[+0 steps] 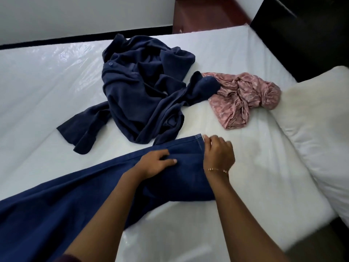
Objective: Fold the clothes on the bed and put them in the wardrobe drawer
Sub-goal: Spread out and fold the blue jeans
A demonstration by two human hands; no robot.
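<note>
A pair of dark blue jeans (pixel 75 201) lies stretched across the white bed (pixel 255 167) from the lower left toward the middle. My left hand (pixel 154 163) rests on the denim near its far end, fingers lying flat. My right hand (pixel 218 154), with a thin bracelet at the wrist, pinches the stitched edge of the jeans. Behind them a crumpled navy button-up garment (pixel 143 91) lies in a heap. A bunched pink patterned cloth (pixel 243 97) sits to its right, touching one navy sleeve.
A white pillow (pixel 317 129) lies along the right side of the bed. Glossy plastic (pixel 47 72) covers the mattress on the left. A black headboard (pixel 302 31) stands at the far right, a white wall with a dark strip runs behind, and reddish floor (pixel 207 12) shows beyond.
</note>
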